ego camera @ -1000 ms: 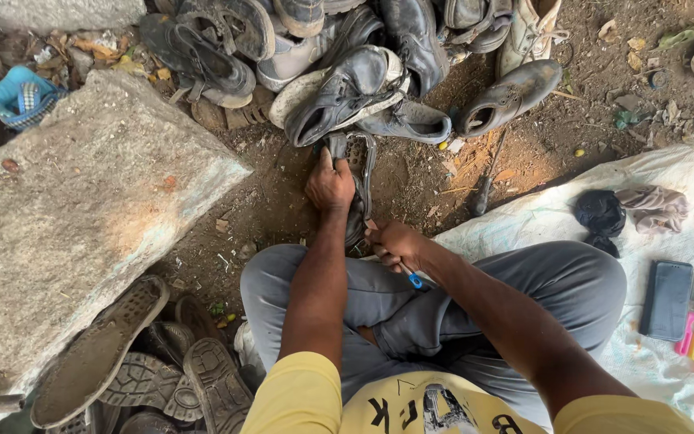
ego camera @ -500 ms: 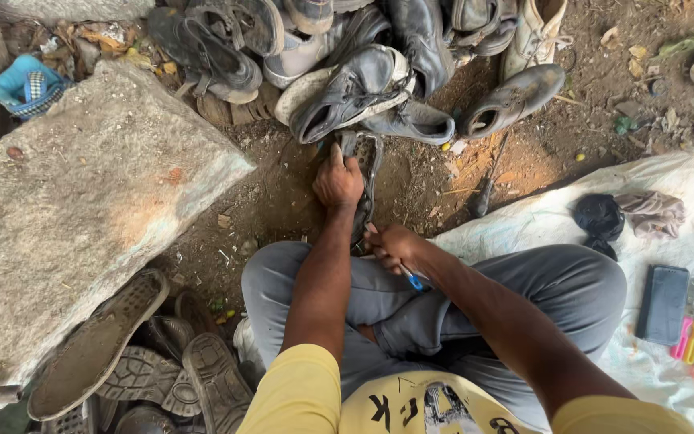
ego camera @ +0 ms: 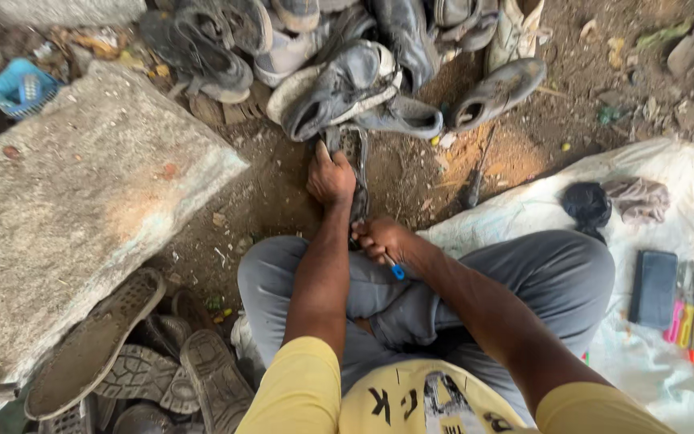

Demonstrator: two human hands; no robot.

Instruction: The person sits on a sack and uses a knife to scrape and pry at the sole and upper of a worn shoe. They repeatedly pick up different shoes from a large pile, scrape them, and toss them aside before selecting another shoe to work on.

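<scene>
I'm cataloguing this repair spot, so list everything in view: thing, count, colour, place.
shoe being worked on: one, dark, sole up, on the dirt ahead of the knees
blue-handled tool: one, in the right hand
shoe pile: several, black and grey, along the top
loose soles: several, grey, bottom left
stone slab: one, grey, left
blue basket: one, top left
white sheet: one, right, on the ground
dark flat case: one, on the sheet
coloured tools: a few, pink, yellow, orange, right of the case
cloth bundles: two, black and grey, on the sheet
left hand: on the shoe
right hand: gripping the tool
</scene>
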